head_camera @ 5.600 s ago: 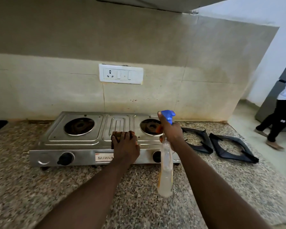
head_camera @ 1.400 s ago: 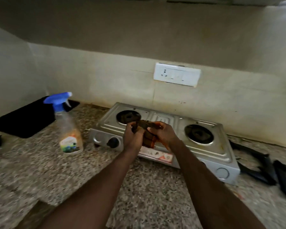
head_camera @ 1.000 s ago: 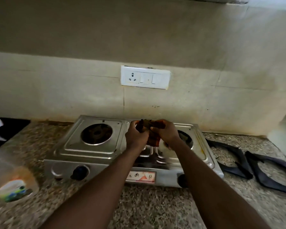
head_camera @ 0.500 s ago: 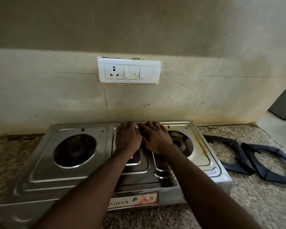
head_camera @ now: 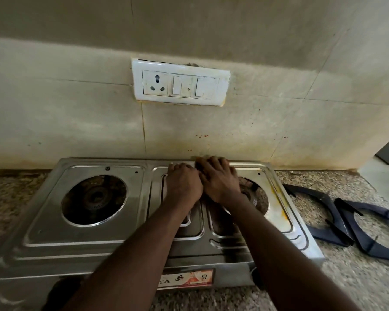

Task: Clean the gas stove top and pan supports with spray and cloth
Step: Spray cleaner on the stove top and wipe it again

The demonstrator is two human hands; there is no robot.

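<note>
The tiled wall (head_camera: pixel 54 108) fills the upper half of your view, with spatter at 12 o'clock from the stove. The speckled countertop (head_camera: pixel 346 277) runs beneath it. The steel gas stove (head_camera: pixel 76 239) sits in the middle and looms nearer than a second ago. The spray bottle that stood at 9 o'clock then has slipped out of frame.

The two dark pan supports (head_camera: pixel 319 216) (head_camera: pixel 377 234) lie on the counter at 3 o'clock from the stove, overlapping at their near corners, as before. The white socket plate (head_camera: pixel 180 83) hangs on the wall at 12 o'clock. The left burner (head_camera: pixel 93 199) is bare; the right burner (head_camera: pixel 256 198) is half hidden by your right wrist.

Your left hand (head_camera: pixel 183 185) and right hand (head_camera: pixel 218 178) touch side by side at the stove's 12 o'clock edge. The palms are down, the fingers stretched out and pressing, curled round nothing that I can see. A second ago both hands were raised and wringing the brown cloth between them. Now they are flat on the steel and the cloth does not show; whether it lies under your palms I cannot tell.
</note>
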